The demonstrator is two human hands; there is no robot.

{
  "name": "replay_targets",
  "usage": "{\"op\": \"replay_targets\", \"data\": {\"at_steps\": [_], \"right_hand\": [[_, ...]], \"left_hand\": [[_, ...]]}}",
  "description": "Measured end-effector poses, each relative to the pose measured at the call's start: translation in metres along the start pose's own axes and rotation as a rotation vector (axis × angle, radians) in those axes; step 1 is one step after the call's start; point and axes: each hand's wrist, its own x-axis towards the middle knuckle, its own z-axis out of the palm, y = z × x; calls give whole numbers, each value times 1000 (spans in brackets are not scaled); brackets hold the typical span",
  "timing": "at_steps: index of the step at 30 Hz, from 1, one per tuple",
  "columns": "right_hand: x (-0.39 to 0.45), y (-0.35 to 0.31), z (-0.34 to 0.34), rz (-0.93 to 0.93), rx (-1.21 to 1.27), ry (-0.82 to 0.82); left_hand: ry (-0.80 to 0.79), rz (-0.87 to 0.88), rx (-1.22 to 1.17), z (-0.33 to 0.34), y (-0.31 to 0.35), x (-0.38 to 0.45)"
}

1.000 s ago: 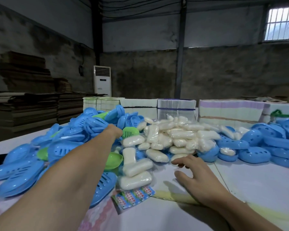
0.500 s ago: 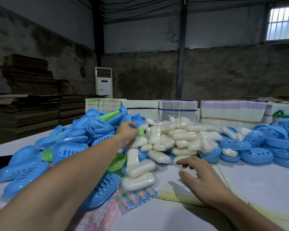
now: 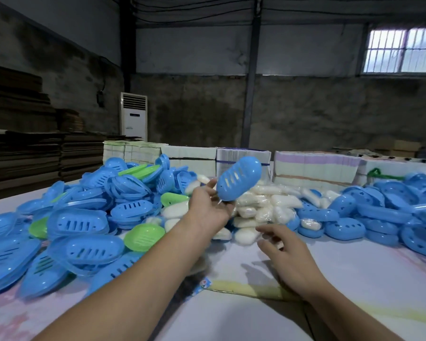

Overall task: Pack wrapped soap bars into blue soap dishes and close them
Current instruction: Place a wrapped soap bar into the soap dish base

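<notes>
Above the soap pile [image 3: 263, 205] my left hand [image 3: 208, 207] has a blue soap dish [image 3: 239, 178] lifted off the table [image 3: 354, 279], tilted, slotted face toward me. Grip: thumb and fingertips pinch only its lower end, so most of the dish sticks up free. I'd guess it's held that way to leave the rest of the dish free for the other hand. Can't tell if it's one half or a closed pair.

My right hand [image 3: 288, 249] hovers just in front of the soap pile, low over the table, fingers spread and loosely bent, holding nothing. It's blurred, so finger detail is unclear. Likely placed there to take a wrapped bar next.

Left of the soap pile: heap of loose blue dish parts [image 3: 84, 217] with a few green ones [image 3: 144, 236] mixed in. Right of the soap pile: closed-looking blue dishes [image 3: 342, 230] stacked together, one near the pile showing a bar inside. I read that as the done side, sorted away from the empties.

Behind the soap pile: bundled flat stacks [image 3: 315, 166] along the far table edge. In front of the soap pile, a small printed strip [image 3: 202, 286] lies on the table.

Step in hand, my read: dish picked, no soap in it yet, closing not started.
</notes>
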Motion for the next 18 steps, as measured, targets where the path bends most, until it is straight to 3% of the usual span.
{"op": "replay_targets", "data": {"at_steps": [5,9,11,15,18], "right_hand": [[1,-8,-6,-5,155,88],[-1,-12,-6,-8,185,84],[-2,-12,-5,-1,219,85],[-4,-19,-5,-20,278,72],[-7,-23,3,-82,131,-14]], "left_hand": [[57,-158,-20,-21,-38,-13],[45,-200,166,-34,-55,-21],[46,-148,265,-36,-60,-22],[60,174,507,-36,-73,-19],[45,187,569,-35,-81,-23]]}}
